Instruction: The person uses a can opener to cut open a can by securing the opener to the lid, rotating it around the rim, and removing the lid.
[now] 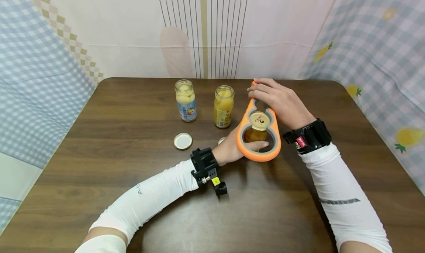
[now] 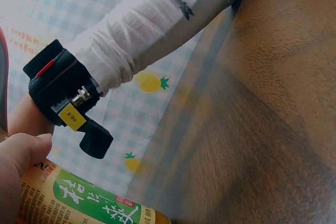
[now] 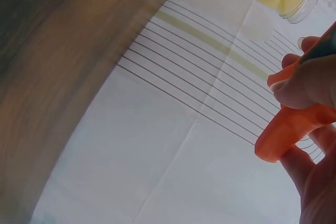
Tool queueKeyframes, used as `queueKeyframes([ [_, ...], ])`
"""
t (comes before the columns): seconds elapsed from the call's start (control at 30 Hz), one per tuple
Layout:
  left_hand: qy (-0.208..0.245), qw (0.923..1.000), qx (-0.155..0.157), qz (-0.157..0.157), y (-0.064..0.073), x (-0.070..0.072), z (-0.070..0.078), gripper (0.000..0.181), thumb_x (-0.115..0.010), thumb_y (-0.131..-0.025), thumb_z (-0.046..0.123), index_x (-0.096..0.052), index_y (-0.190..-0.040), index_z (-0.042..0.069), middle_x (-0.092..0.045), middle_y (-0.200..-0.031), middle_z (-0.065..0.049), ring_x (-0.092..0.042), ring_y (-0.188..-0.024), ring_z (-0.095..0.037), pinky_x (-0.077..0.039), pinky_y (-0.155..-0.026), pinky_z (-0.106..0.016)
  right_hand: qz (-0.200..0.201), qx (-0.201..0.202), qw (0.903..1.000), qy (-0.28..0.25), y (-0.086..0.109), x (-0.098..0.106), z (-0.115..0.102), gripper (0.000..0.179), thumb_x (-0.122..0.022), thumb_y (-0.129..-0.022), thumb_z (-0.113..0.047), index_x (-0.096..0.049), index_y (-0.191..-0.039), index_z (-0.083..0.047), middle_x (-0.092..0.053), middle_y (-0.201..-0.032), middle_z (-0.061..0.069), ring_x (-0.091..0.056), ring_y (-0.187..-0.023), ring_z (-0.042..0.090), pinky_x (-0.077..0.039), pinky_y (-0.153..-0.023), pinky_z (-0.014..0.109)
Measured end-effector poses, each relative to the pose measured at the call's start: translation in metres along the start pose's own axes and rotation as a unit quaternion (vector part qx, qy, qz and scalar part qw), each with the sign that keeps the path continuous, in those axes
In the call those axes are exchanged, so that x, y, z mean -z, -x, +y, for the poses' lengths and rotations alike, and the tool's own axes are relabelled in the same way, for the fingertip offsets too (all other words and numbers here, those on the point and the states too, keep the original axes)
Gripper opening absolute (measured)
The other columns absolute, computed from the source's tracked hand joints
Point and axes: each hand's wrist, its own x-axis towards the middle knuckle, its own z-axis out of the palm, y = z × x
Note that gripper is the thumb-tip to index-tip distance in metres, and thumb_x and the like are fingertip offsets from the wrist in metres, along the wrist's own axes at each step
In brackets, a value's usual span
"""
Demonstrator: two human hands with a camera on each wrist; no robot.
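Observation:
My left hand (image 1: pixel 230 149) grips a jar (image 1: pixel 254 135) of amber contents with a gold lid (image 1: pixel 260 120). In the left wrist view that jar's label (image 2: pixel 94 198) is green and cream, and the thumb lies across its upper part. An orange and grey jar opener (image 1: pixel 276 140) is around or just above the lid; from overhead I cannot tell whether it touches. Its handle end is held by my right hand (image 1: pixel 282 101). The right wrist view shows fingers and thumb curled about the two orange handles (image 3: pixel 291 132).
Two lidless glass jars stand behind on the wooden table (image 1: pixel 109 134): one with a blue label (image 1: pixel 187 109), one with a yellow label (image 1: pixel 223 116). A white-faced lid (image 1: pixel 182 141) lies in front; another lid (image 1: pixel 221 140) is partly hidden by the left hand.

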Motion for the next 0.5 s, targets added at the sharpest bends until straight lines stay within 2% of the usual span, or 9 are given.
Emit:
queueKeyframes([
  [0.23, -0.016, 0.9999, 0.004, 0.003, 0.0001, 0.0007, 0.0016, 0.050, -0.070, -0.095, 0.013, -0.045, -0.139, 0.010, -0.058, -0.131, -0.007, -0.056, -0.115, -0.011, -0.044, -0.104, -0.025, -0.003, 0.002, 1.0000, -0.004, -0.0016, -0.0008, 0.0017, 0.046, -0.067, -0.085, 0.020, -0.067, -0.121, -0.009, -0.065, -0.133, 0.010, -0.051, -0.137, 0.030, -0.055, -0.095, 0.051],
  [0.5, -0.011, 0.9994, -0.033, -0.001, -0.0025, 0.0014, -0.0002, 0.055, -0.070, -0.094, 0.009, -0.044, -0.142, 0.007, -0.055, -0.138, -0.010, -0.054, -0.123, -0.011, -0.041, -0.109, -0.024, -0.006, -0.007, 0.9998, -0.020, -0.0014, -0.0034, 0.0035, 0.040, -0.069, -0.088, 0.011, -0.067, -0.122, -0.010, -0.065, -0.134, 0.008, -0.049, -0.140, 0.029, -0.054, -0.097, 0.051],
])
